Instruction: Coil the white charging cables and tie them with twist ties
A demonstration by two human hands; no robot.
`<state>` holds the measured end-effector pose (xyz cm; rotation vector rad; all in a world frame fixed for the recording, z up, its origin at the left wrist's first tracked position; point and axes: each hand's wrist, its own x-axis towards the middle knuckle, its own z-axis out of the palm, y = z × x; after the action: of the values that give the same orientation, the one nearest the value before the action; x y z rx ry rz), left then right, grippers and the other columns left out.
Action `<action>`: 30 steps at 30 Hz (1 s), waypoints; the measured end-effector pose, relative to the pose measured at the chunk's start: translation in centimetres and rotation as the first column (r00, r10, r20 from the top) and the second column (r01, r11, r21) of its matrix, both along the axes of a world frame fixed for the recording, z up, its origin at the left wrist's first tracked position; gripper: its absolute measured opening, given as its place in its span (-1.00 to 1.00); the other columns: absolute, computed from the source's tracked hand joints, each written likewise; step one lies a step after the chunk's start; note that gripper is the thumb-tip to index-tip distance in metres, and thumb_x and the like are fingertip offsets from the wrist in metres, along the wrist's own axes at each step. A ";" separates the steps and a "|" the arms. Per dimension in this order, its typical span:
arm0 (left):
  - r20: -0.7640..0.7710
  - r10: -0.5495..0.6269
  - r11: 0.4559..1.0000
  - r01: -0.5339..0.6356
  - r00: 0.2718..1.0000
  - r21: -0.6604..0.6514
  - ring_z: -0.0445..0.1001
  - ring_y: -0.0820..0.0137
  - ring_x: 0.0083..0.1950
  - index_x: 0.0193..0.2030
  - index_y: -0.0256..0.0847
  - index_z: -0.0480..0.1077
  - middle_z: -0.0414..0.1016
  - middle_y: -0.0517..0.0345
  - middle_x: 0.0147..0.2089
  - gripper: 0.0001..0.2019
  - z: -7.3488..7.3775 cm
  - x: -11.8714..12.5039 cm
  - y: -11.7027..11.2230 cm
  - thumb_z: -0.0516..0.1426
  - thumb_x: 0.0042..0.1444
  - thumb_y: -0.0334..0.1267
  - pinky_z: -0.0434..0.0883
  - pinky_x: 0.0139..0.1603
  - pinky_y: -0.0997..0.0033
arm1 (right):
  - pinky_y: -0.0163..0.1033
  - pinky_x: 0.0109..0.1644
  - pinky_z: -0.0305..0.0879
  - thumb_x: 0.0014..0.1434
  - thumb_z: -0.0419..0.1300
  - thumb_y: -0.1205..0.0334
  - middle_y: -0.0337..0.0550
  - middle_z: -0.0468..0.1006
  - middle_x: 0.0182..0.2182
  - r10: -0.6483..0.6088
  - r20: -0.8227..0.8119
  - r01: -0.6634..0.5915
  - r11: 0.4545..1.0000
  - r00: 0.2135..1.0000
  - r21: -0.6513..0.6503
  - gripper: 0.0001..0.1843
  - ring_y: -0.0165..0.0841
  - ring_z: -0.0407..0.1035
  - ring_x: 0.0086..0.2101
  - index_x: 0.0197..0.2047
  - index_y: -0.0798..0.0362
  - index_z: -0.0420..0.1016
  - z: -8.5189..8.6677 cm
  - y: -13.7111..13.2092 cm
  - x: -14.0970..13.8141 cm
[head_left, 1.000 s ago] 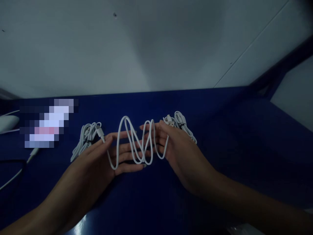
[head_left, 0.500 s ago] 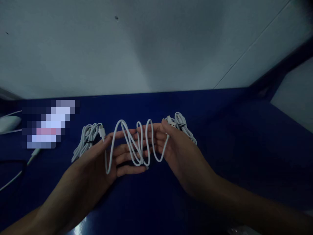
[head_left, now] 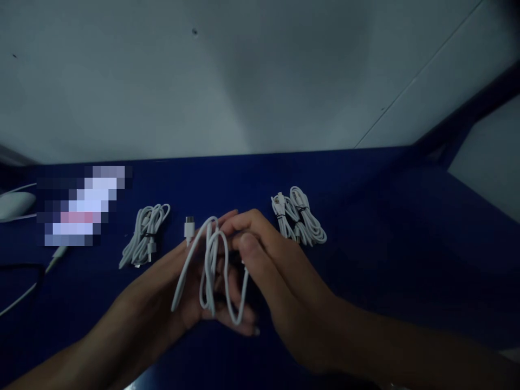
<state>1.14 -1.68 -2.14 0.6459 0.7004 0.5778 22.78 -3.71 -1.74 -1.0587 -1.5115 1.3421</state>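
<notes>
A white USB cable [head_left: 209, 271] hangs in loose loops between my two hands, above the blue table. My left hand [head_left: 162, 290] is palm up underneath and holds the cable. Its USB connector [head_left: 189, 228] sticks up past the thumb side of that hand. My right hand [head_left: 280, 271] has its fingers bent inward and its thumb pressed on the cable near the other end, which the fingers hide. The fingers of both hands meet behind the loops, partly out of sight.
A bundled white cable [head_left: 144, 233] lies beyond my left wrist. Two more cable bundles [head_left: 311, 222] with black ties lie beyond my right hand. At the left are a blurred-out phone-like device [head_left: 87, 200], its plugged-in cable [head_left: 24, 298] and a white rounded object [head_left: 16, 206]. A pale wall [head_left: 264, 81] stands behind.
My hands have come closer together and the cable loops have bunched up. My right hand has moved left, uncovering the right bundles. The left bundle also shows more fully.
</notes>
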 end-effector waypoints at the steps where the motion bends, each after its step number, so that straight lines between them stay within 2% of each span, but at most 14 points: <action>1: -0.005 -0.031 1.000 0.031 1.000 0.003 0.75 0.09 -0.10 0.23 -0.10 0.61 0.75 -0.06 -0.13 -0.60 0.1 0.1 -0.1 0.05 0.61 0.04 0.76 0.00 0.08 | -0.08 -0.02 0.63 0.70 -0.02 0.01 -0.15 0.71 -0.22 0.026 0.052 -0.027 0.999 0.998 0.030 -0.67 -0.25 0.67 -0.15 0.21 0.00 0.44 0.0 0.0 0.0; 4: -0.012 -0.114 0.993 0.114 0.993 -0.014 0.63 0.27 -0.39 -0.01 -0.17 0.62 0.65 0.04 -0.37 -0.56 0.4 0.2 -0.1 0.03 0.61 0.08 0.72 -0.33 0.33 | -0.16 -0.06 0.59 0.66 0.02 0.20 -0.16 0.72 -0.18 0.031 0.105 -0.044 0.991 0.994 0.129 -0.80 -0.34 0.66 -0.21 0.17 0.04 0.41 -0.2 0.2 -0.1; 7: -0.069 -0.129 0.991 0.126 0.989 -0.043 0.33 0.49 -0.60 -0.12 -0.11 0.57 0.51 0.23 -0.51 -0.59 0.2 0.1 -0.1 0.09 0.57 0.13 0.44 -0.59 0.63 | -0.22 -0.05 0.56 0.59 0.09 0.30 -0.19 0.73 -0.17 0.007 0.088 -0.028 0.973 0.996 0.230 -0.86 -0.41 0.64 -0.23 0.16 0.05 0.37 -0.8 0.2 -0.3; 10: -0.127 -0.137 0.991 0.136 0.982 -0.014 0.05 0.61 -0.67 -0.29 -0.16 0.58 0.32 0.31 -0.59 -0.39 -0.1 -0.1 -0.1 0.02 0.56 0.26 0.18 -0.66 0.70 | -0.17 -0.08 0.57 0.56 0.12 0.32 -0.19 0.72 -0.19 -0.049 0.141 -0.001 0.942 0.989 0.336 -0.74 -0.38 0.61 -0.27 0.26 0.08 0.31 -1.4 0.2 -0.3; 12: -0.154 -0.133 0.991 0.136 0.979 0.010 -0.04 0.65 -0.67 -0.35 -0.18 0.59 0.26 0.34 -0.60 -0.32 -0.2 -0.2 0.0 0.01 0.54 0.32 0.08 -0.66 0.69 | -0.13 -0.13 0.57 0.55 0.12 0.31 -0.14 0.70 -0.15 -0.096 0.193 0.005 0.906 0.977 0.423 -0.66 -0.34 0.60 -0.27 0.32 0.11 0.27 -1.7 0.2 -0.3; 15: -0.177 -0.130 0.991 0.135 0.976 0.016 -0.05 0.64 -0.64 -0.26 -0.14 0.61 0.29 0.37 -0.57 -0.53 -0.2 -0.1 0.2 0.19 0.50 0.20 0.09 -0.64 0.67 | -0.15 -0.24 0.55 0.54 0.13 0.28 -0.03 0.70 -0.09 -0.158 0.255 -0.006 0.839 0.954 0.543 -0.60 -0.31 0.60 -0.26 0.36 0.19 0.27 -1.8 0.4 -0.2; 18: -0.183 -0.170 0.985 0.174 0.968 0.007 0.02 0.60 -0.61 -0.20 -0.11 0.60 0.32 0.37 -0.53 -0.75 0.1 0.3 0.3 0.33 0.43 -0.02 0.18 -0.60 0.67 | -0.15 -0.30 0.53 0.54 0.11 0.24 0.02 0.70 -0.12 -0.204 0.336 -0.034 0.810 0.920 0.585 -0.61 -0.28 0.59 -0.27 0.31 0.27 0.37 -1.7 0.5 -0.1; 22: -0.184 -0.221 0.971 0.235 0.958 0.052 0.05 0.60 -0.61 -0.21 -0.12 0.58 0.29 0.38 -0.54 -0.74 0.3 0.5 0.3 0.34 0.43 0.00 0.17 -0.62 0.68 | -0.16 -0.38 0.47 0.56 0.08 0.19 0.05 0.68 -0.15 -0.247 0.415 -0.060 0.797 0.876 0.601 -0.60 -0.26 0.55 -0.30 0.24 0.31 0.51 -1.5 0.6 0.1; 25: -0.176 -0.259 0.963 0.267 0.950 0.026 0.00 0.62 -0.62 -0.10 -0.06 0.58 0.30 0.41 -0.52 -0.81 0.2 0.1 0.1 0.33 0.45 -0.02 0.10 -0.64 0.71 | -0.22 -0.50 0.34 0.58 0.05 0.14 0.06 0.64 -0.18 -0.268 0.431 -0.079 0.768 0.862 0.636 -0.59 -0.30 0.47 -0.38 0.11 0.31 0.58 -1.6 0.7 0.1; 28: -0.164 -0.336 0.941 0.336 0.927 -0.027 -0.03 0.64 -0.64 -0.01 0.02 0.54 0.26 0.47 -0.54 -0.90 0.1 -0.4 0.0 0.34 0.46 -0.12 0.04 -0.65 0.72 | -0.29 -0.55 0.25 0.60 0.02 0.10 0.04 0.59 -0.21 -0.242 0.431 -0.128 0.731 0.869 0.670 -0.56 -0.38 0.36 -0.44 -0.01 0.27 0.61 -2.0 1.0 0.1; 30: -0.163 -0.386 0.921 0.388 0.908 -0.026 -0.07 0.64 -0.67 -0.02 0.01 0.53 0.22 0.49 -0.58 -0.89 0.0 -0.4 0.0 0.35 0.44 -0.12 -0.03 -0.69 0.72 | -0.31 -0.55 0.24 0.61 0.02 0.08 -0.02 0.56 -0.26 -0.200 0.412 -0.178 0.678 0.889 0.713 -0.54 -0.40 0.33 -0.45 -0.05 0.27 0.61 -2.3 1.3 -0.1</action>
<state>0.74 -1.68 -2.15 0.8222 0.7008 0.1587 22.70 -2.41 -4.06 -0.8495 -2.1333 0.3281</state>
